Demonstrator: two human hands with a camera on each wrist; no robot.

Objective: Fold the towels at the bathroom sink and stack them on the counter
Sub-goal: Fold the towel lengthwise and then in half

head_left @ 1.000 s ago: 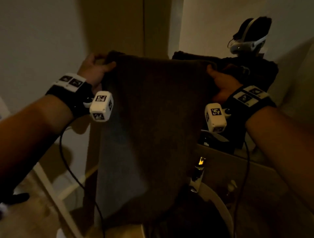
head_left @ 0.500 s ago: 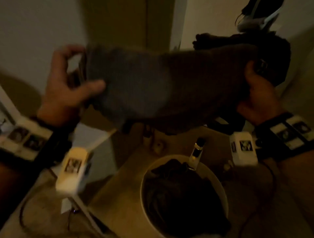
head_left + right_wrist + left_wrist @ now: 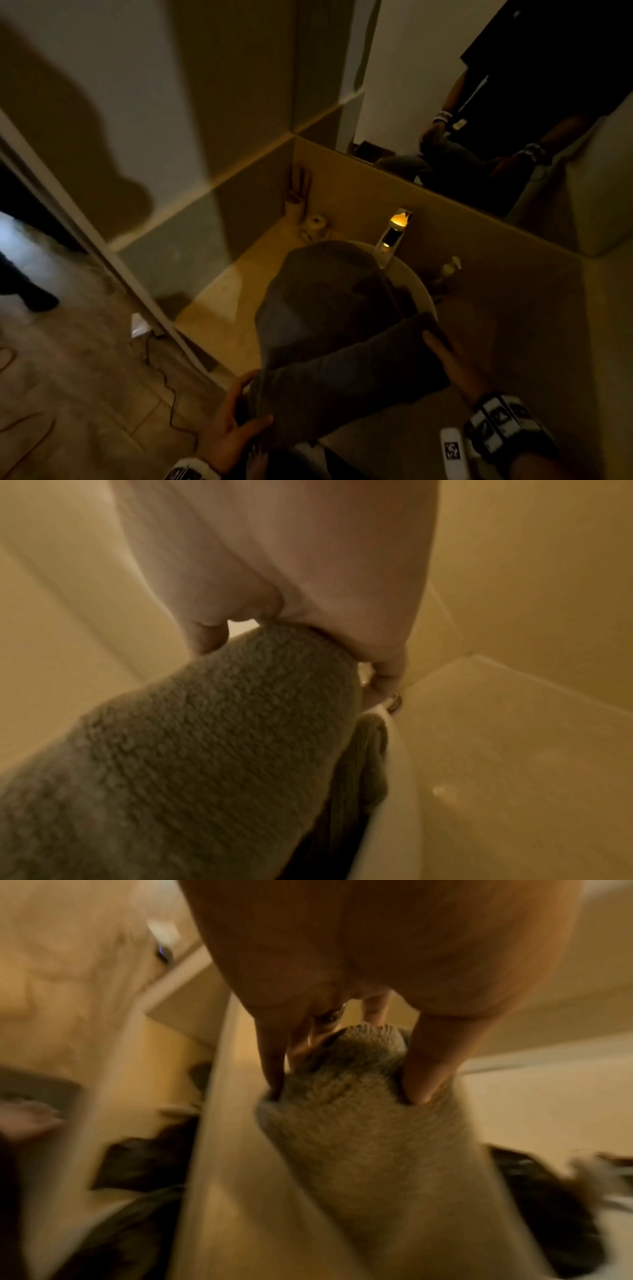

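The beige counter (image 3: 222,308) runs into the corner under a wall mirror (image 3: 428,68), and the round white basin (image 3: 426,291) sits on it, a darker heap of towels (image 3: 407,298) lying inside. Draped over the basin's near half is the grey towel (image 3: 329,308) — its far part lies spread across the bowl, its near edge is lifted and doubled over between the two hands. The left hand (image 3: 233,431) grips the towel's left end, thumb on top and fingers curled underneath; from the wrist view, thumb and fingertips dig into the terry. The right hand (image 3: 452,363) clamps the right end just beside the basin rim, fingers wrapped round the fold. Behind the basin stands a chrome tap (image 3: 392,236), a small soap pump bottle (image 3: 448,269) beside it — and a holder (image 3: 297,202) in the corner.
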